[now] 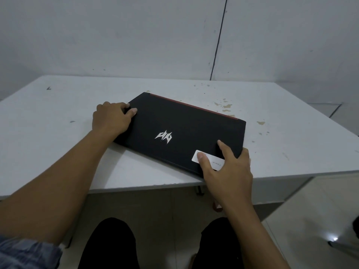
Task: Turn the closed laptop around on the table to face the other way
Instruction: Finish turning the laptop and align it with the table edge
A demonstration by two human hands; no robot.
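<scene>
A closed black laptop (180, 129) lies flat on the white table (58, 117), skewed so its red-trimmed edge faces away and to the right. A silver logo sits at the middle of its lid and a white sticker (208, 158) near its front right corner. My left hand (111, 118) grips the laptop's left edge, thumb on the lid. My right hand (227, 169) holds the front right corner, thumb and a finger pressed on the lid. That corner reaches the table's front edge.
The table stands against a pale wall, with chipped paint spots (226, 106) right of the laptop. My dark-clad knees (108, 245) sit below the front edge. A small light glints on the floor (335, 239) at the right.
</scene>
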